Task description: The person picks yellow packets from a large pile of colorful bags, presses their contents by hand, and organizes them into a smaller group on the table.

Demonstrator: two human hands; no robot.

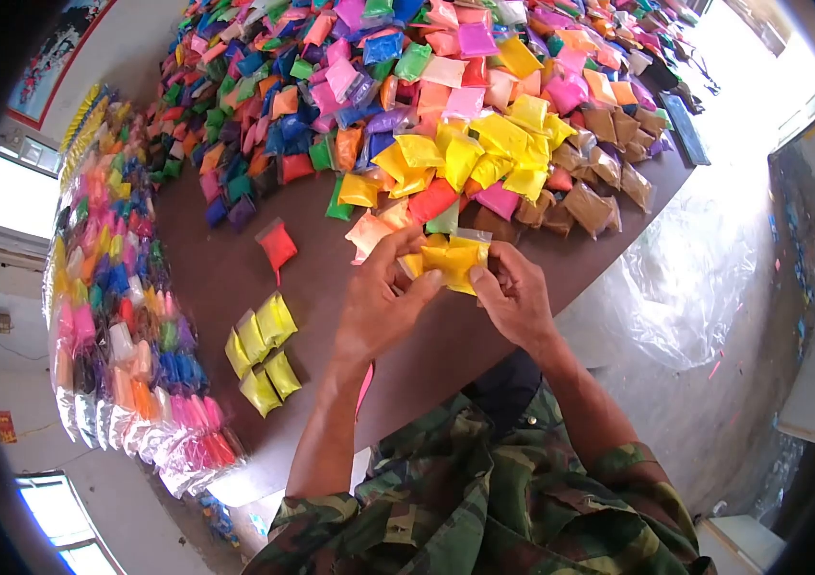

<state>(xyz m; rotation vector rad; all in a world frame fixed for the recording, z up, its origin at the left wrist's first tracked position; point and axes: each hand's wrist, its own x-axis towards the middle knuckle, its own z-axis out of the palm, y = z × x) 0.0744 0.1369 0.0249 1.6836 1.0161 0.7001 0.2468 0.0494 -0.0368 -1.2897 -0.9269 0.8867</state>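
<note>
A small clear packet with yellow filling [455,261] is held between my two hands, above the near side of the brown table. My left hand [384,299] pinches its left end, with the thumb in front. My right hand [515,299] grips the right end between thumb and fingers. Several yellow-green packets [278,321] lie in a neat cluster to the left of my left forearm. One red packet [278,245] sits apart, farther up the table. Just beyond my hands, loose yellow packets [503,144] rest on the heap.
A large heap of multicoloured packets [331,77] covers the far part of the brown table [206,259]. Bagged, sorted packets [120,307] are stacked along the left edge. Brown packets [588,209] lie near the right edge. Clear plastic sheeting [681,297] hangs beside the table on the right.
</note>
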